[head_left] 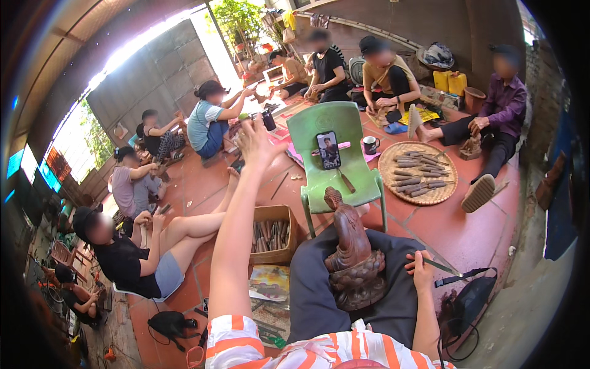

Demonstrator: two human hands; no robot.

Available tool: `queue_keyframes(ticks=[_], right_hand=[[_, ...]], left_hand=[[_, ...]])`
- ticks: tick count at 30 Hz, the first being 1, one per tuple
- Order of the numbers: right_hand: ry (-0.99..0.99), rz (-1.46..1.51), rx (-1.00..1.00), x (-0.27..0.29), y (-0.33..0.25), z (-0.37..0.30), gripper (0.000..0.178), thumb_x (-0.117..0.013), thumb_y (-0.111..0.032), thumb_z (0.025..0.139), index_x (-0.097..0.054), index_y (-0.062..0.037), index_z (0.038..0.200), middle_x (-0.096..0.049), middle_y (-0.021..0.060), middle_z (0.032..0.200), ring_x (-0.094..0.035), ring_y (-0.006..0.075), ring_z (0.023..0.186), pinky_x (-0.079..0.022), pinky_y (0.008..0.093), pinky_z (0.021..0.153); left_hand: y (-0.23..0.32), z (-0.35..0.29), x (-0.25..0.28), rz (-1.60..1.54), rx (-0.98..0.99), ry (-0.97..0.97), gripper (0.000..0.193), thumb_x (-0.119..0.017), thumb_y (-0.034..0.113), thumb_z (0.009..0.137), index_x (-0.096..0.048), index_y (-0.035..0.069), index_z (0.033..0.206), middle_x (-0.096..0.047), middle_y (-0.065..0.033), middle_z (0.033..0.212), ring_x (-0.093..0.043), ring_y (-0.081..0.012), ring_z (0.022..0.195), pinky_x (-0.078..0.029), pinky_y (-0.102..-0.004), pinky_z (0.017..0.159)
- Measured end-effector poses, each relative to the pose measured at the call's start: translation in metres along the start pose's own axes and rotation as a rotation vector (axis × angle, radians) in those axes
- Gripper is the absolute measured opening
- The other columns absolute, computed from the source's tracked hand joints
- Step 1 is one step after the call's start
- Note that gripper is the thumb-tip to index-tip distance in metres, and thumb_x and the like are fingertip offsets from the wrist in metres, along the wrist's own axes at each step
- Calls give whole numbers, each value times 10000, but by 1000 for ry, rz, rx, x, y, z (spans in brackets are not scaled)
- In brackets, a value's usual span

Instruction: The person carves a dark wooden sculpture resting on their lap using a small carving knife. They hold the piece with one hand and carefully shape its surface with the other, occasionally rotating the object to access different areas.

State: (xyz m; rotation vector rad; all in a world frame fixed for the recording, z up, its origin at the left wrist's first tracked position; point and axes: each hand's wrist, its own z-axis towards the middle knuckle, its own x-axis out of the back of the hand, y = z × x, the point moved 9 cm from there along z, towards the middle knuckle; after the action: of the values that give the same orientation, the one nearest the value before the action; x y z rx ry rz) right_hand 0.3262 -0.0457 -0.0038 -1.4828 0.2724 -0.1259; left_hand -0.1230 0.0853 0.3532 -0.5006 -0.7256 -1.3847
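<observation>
My left hand (261,144) is raised at arm's length ahead, fingers spread and empty, left of the green chair's backrest. My right hand (421,270) rests by my right thigh, closed around a slim dark carving tool (444,267) whose shiny tip points right. A dark brown carved wooden statue (353,246), a seated figure on a petalled base, leans upright between my thighs; neither hand touches it. In front stands a small green plastic chair (319,123) with a smartphone (328,150) propped on it. A short wooden-handled tool (347,182) lies on its seat.
A cardboard box (291,246) of chisels stands left of my knee. Right of the chair lies a round woven tray (452,190) with many chisels, near a dark mug (370,145). A black bag (470,301) lies at my right. Several people sit around on the red tile floor (270,184).
</observation>
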Motion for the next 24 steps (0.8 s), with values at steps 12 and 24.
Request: queue_keyframes(ticks=[12,24], right_hand=[[-6,-46,23,-1,-2,5,236,-487,-222,1002,-572,-33,891,-694,111,893,-625,103,573,-464,204,447],[-10,-91,33,1,-6,3,232,-459,-230,1015,-570,-37,950,-694,106,896,-626,96,593,-460,190,455]], left_hand=[[14,-86,-68,-44,-170,-181,1064,-834,453,590,-303,126,1453,-373,-179,1224,-413,-374,1140,-355,-493,946],[-63,-84,68,65,-117,383,855,-858,279,596,-471,169,1350,-402,-111,1138,-419,-298,1103,-336,-449,965]])
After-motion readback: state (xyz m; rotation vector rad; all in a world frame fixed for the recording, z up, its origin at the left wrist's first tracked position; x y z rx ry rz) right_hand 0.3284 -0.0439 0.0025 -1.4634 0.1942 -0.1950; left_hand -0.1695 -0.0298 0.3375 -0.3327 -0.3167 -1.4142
